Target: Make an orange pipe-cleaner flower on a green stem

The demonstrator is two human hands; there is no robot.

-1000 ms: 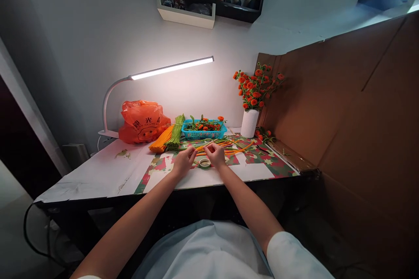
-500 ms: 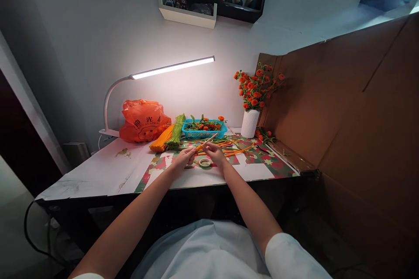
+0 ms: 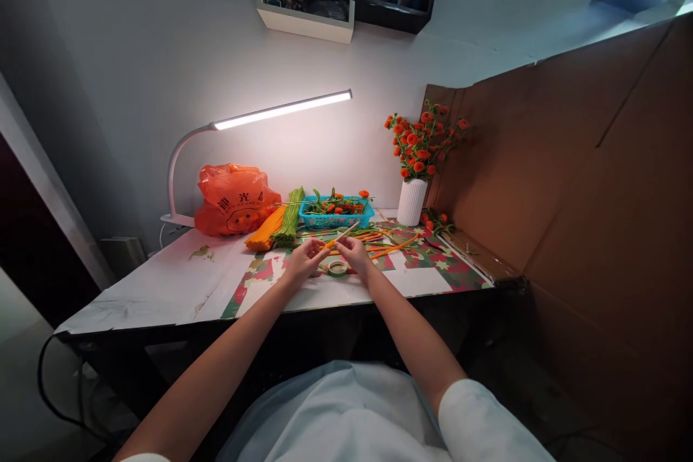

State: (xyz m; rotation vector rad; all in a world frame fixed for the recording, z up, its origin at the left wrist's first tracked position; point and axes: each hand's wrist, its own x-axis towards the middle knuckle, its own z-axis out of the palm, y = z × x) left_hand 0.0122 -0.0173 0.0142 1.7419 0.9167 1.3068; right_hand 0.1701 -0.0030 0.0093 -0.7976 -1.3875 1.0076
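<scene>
Over the middle of the table, my left hand pinches a short orange pipe cleaner between thumb and fingers. Close beside it, my right hand is closed on a thin pale stick, which points up and to the right. The orange piece meets the stick between my fingertips; whether it is wound around it is too small to tell. Just below the hands lies a roll of green tape. Loose orange pipe cleaners are spread behind and to the right of my right hand.
Bundles of orange pipe cleaners and green pipe cleaners lie by an orange plastic bag. A blue basket holds orange flowers. Right of it stands a white vase with flowers. A lamp reaches overhead; cardboard walls the right.
My left hand's fingers have lifted and spread a little around the orange pipe cleaner. The right hand keeps its hold on the stick. The whole view has shifted slightly.
</scene>
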